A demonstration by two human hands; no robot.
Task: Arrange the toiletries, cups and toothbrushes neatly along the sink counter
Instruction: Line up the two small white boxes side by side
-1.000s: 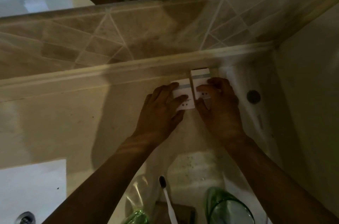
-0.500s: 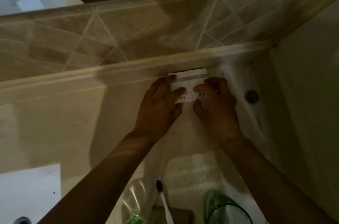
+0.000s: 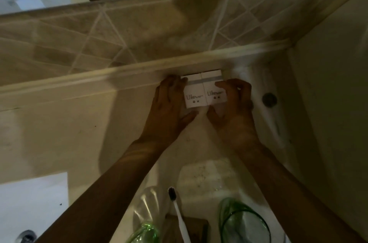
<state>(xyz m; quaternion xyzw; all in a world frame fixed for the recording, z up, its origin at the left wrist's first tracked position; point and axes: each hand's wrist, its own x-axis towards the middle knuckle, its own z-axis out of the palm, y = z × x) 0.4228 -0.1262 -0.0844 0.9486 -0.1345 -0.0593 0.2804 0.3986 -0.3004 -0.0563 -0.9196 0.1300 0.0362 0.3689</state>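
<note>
Two small white boxes with a grey band stand side by side against the back ledge of the counter, touching each other. My left hand grips the left box from its left side. The right box is held by my right hand from its right side. Near the bottom, a white toothbrush with dark bristles stands up next to a clear green-tinted cup. A second green glass cup stands to the right of it.
The beige counter runs left to a white sink basin. A tiled backsplash and a mirror rise behind the ledge. A side wall closes the right, with a dark round spot near it. A brown block sits under the toothbrush.
Both hands pushed the two boxes back to the ledge and squared them level. My fingers slid off the box fronts to the outer sides, so the printed faces now show.
</note>
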